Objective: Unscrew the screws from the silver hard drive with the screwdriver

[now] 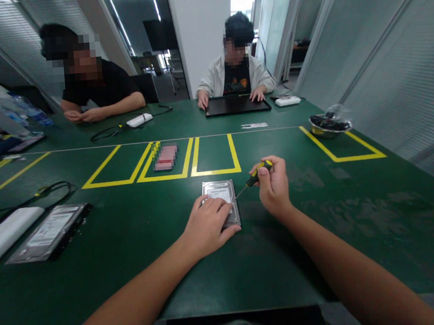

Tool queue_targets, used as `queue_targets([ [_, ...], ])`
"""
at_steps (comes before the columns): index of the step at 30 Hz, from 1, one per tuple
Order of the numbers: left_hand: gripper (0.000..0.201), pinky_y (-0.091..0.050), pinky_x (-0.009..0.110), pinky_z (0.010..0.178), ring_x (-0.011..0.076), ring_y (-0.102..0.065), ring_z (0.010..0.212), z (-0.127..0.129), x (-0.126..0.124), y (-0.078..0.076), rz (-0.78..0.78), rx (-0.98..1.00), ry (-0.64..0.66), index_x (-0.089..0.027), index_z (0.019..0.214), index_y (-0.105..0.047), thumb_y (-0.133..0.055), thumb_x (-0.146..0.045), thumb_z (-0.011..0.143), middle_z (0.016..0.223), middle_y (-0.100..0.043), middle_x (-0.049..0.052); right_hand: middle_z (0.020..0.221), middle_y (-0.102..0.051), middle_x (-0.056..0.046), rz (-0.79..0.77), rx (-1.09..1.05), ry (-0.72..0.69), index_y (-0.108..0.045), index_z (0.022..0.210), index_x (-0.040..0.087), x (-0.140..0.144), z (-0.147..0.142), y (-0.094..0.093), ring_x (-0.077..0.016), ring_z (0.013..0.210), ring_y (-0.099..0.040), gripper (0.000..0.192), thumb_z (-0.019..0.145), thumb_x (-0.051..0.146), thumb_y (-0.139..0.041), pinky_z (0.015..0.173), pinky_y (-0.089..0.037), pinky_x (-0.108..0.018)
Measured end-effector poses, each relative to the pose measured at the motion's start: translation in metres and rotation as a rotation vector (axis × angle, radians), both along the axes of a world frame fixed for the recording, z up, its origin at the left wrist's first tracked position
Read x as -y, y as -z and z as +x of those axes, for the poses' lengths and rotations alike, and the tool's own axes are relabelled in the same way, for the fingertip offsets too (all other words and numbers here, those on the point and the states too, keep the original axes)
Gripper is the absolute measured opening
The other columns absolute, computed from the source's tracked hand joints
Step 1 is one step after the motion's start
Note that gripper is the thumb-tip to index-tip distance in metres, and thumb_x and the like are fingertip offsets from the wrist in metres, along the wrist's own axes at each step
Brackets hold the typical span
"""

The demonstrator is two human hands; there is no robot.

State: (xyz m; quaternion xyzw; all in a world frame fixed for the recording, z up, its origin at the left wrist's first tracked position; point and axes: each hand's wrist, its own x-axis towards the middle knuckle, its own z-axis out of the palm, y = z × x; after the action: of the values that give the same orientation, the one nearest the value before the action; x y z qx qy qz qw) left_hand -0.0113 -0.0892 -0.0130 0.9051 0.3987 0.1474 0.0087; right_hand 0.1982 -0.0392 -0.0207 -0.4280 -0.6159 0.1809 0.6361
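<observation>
A silver hard drive point(224, 185) with a white label lies flat on the green table. Spread across its lower left part, my left hand point(207, 222) holds it down, fingers on top and thumb along the near edge. My right hand point(276, 185) is closed round the black-and-yellow handle of a screwdriver point(254, 177). The thin shaft slants down to the left, and its tip meets the right side of the drive's top. Whether the tip sits in a screw is too small to make out.
At left, a second hard drive point(51, 233) lies beside a white power strip point(12, 231). Yellow tape rectangles point(216, 172) mark the table; a blurred pink item point(166, 157) is in one. A metal bowl point(329, 126) stands right. Opposite, a person handles a black panel point(237, 105); another leans on the table.
</observation>
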Motion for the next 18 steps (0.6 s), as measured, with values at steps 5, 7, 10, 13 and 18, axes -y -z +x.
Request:
queue_targets([
  [5,0.042,-0.034,0.05,0.103,0.0279,-0.055,0.102,0.0005,-0.0002,0.0,0.001,0.002,-0.001,-0.02,0.116,-0.061,-0.059,-0.052,0.088,0.11,-0.064,0.008,0.086,-0.064,0.0,-0.003,0.017,0.002,-0.043,0.116,0.025,0.0003,0.0001,0.002,-0.0121,0.067,-0.06,0.019,0.099,0.035,-0.046,0.057,-0.051,-0.025],
  [7,0.042,-0.034,0.05,0.103,0.028,-0.055,0.102,0.0007,-0.0001,0.0,0.002,0.002,-0.002,-0.02,0.116,-0.061,-0.06,-0.052,0.088,0.11,-0.064,0.008,0.086,-0.064,0.0,-0.005,0.021,0.002,-0.043,0.116,0.025,-0.0001,0.0002,0.003,-0.012,0.067,-0.06,0.019,0.099,0.035,-0.045,0.058,-0.051,-0.026],
  [10,0.042,-0.034,0.05,0.103,0.0279,-0.055,0.102,0.0007,0.0,-0.0001,-0.001,0.003,-0.001,-0.02,0.117,-0.061,-0.06,-0.051,0.088,0.11,-0.064,0.008,0.086,-0.064,0.0,-0.005,0.028,0.002,-0.043,0.116,0.025,-0.0004,0.0,0.0039,-0.0121,0.067,-0.06,0.019,0.099,0.034,-0.045,0.059,-0.051,-0.026],
  [13,0.042,-0.034,0.05,0.103,0.0278,-0.055,0.103,0.0004,-0.0001,-0.0001,-0.007,0.005,0.0,-0.02,0.117,-0.061,-0.06,-0.051,0.088,0.11,-0.064,0.008,0.086,-0.064,0.0,-0.005,0.035,0.003,-0.043,0.116,0.025,-0.0002,0.0,0.0038,-0.0121,0.066,-0.06,0.019,0.099,0.034,-0.046,0.059,-0.051,-0.027],
  [18,0.043,-0.034,0.049,0.102,0.0278,-0.055,0.102,0.0001,-0.0005,0.0002,-0.003,0.016,0.002,-0.02,0.118,-0.061,-0.061,-0.051,0.087,0.11,-0.064,0.008,0.086,-0.064,0.0,-0.004,0.039,0.007,-0.042,0.115,0.025,-0.0003,0.001,0.0033,-0.0124,0.066,-0.06,0.019,0.099,0.033,-0.045,0.06,-0.051,-0.027],
])
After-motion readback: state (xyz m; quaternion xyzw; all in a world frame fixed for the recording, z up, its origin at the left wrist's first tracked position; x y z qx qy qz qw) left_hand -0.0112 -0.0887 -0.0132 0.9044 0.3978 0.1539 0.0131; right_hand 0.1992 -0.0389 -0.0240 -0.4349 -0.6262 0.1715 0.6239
